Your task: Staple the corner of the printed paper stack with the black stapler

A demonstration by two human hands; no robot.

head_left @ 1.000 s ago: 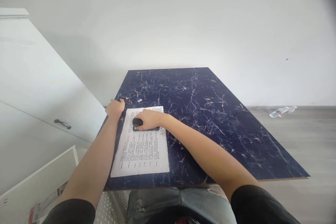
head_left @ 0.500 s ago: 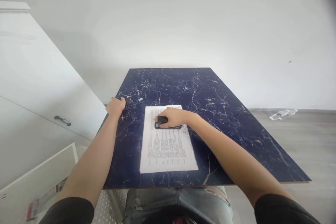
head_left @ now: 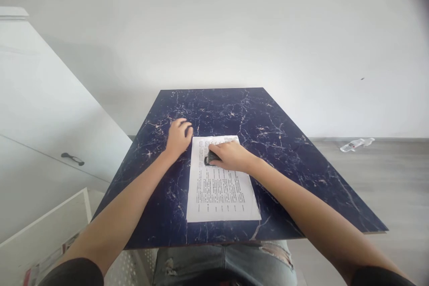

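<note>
Printed sheets of paper lie flat on the dark blue marbled table. My right hand is closed around a black stapler, which rests on the upper part of the paper. Its rear is hidden under my palm and fingers. Just left of the paper's top corner, my left hand hovers over or touches the tabletop, fingers curved and thumb apart. Nothing shows between those fingers.
A white cabinet with a dark handle stands at left. Below it is a white open-topped container with items inside. Behind the table rises a pale wall. Crumpled clear plastic lies on the floor at right.
My left hand has left the table's left edge and moved right, beside the paper. A small pale piece there is now out of sight. Paper and stapler sit slightly further right in view.
</note>
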